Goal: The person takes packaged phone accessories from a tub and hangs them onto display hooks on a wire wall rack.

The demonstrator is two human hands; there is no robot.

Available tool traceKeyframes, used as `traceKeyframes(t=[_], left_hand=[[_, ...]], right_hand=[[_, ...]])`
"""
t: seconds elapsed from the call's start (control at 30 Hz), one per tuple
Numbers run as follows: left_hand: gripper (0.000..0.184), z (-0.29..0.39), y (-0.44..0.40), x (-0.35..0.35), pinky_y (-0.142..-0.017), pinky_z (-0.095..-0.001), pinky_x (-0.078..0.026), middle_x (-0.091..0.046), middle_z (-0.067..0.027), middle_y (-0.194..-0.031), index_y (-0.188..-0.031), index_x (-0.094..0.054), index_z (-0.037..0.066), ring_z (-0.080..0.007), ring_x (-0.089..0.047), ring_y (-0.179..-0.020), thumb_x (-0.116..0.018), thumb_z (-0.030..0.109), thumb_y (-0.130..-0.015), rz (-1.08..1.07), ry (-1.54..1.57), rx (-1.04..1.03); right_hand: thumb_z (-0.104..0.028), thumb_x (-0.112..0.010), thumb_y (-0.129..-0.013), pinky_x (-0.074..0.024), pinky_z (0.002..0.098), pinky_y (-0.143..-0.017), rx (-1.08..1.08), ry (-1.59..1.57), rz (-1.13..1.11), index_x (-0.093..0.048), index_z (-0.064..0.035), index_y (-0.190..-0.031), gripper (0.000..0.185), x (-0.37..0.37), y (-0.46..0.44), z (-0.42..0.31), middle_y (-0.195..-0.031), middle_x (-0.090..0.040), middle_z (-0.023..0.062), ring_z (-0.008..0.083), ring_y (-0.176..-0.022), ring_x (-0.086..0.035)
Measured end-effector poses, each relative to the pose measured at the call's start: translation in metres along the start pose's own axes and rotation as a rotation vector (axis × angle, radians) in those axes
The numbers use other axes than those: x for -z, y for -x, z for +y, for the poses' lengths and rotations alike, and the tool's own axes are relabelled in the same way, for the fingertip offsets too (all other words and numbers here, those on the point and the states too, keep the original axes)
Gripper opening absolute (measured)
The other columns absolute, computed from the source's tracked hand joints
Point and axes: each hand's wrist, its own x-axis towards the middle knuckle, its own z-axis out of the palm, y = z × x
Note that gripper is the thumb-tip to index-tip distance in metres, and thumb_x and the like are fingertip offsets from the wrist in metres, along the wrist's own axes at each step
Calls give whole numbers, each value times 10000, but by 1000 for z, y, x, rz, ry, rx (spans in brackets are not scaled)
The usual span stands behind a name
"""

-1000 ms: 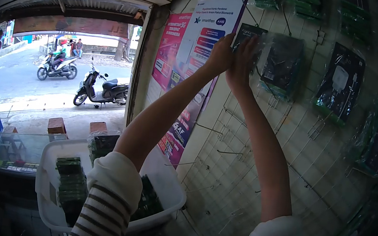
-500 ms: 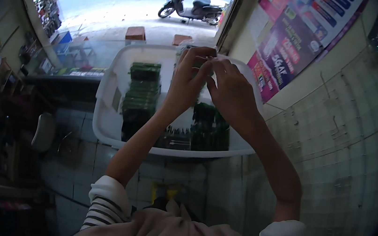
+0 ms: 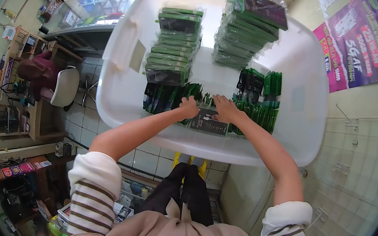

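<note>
Both my hands are down inside a large white plastic tub (image 3: 301,146). My left hand (image 3: 189,106), fingers curled, is at the right end of a row of dark green packets (image 3: 163,97); what it grips, if anything, is hidden. My right hand (image 3: 224,108) has its fingers apart and touches the top of a black package (image 3: 209,123) with a white cable picture, standing near the front wall. Green-edged packets (image 3: 171,52) are stacked at the back left, plastic-wrapped ones (image 3: 246,35) at the back right. More green packets (image 3: 261,117) stand right of my right hand.
A wire rack with hooks (image 3: 345,170) hangs on the right wall beside a purple poster (image 3: 356,44). At the left, a person in dark red (image 3: 38,73) is by a white chair (image 3: 66,86) and a wooden shelf (image 3: 12,63). A glass counter (image 3: 88,16) adjoins the tub's back left.
The view has swung down from the wall to the tub. My hands have left the hanging packages, come together over the tub, then moved apart and down to its front packets.
</note>
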Motion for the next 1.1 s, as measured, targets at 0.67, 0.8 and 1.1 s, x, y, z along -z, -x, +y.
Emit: traceKeyframes(t=[0.67,0.8,1.1], left_hand=[[470,-3,5,-43,-849,-438,-356,-344,-195,-1195,-1203,-390,7,-379,-367,-1073,-569,114,-782,-77,-22,132],[452,19,24,-18,-880,-414,-333,-350,-208,-1165,-1187,-376,-6,-381,-348,-1061,-556,74,-780,78,45,-246],[478,116,194,89,-899,-370,-325,-362,-145,-1179,-1216,-379,33,-272,-360,-1052,-588,208,-824,712,447,-984]], right_hand=[[-217,-771,-630,-426,420,-842,-31,-305,-221,-383,44,-1070,642,-34,-21,29,-1032,-512,281,394,-1006,-508],[-205,-753,-649,-437,426,-794,-20,-277,-4,-383,37,-1041,592,15,15,30,-952,-561,280,407,-943,-546],[-201,-719,-713,-436,328,-761,44,-566,799,-413,-24,-1037,479,164,205,-49,-873,-590,129,209,-832,-572]])
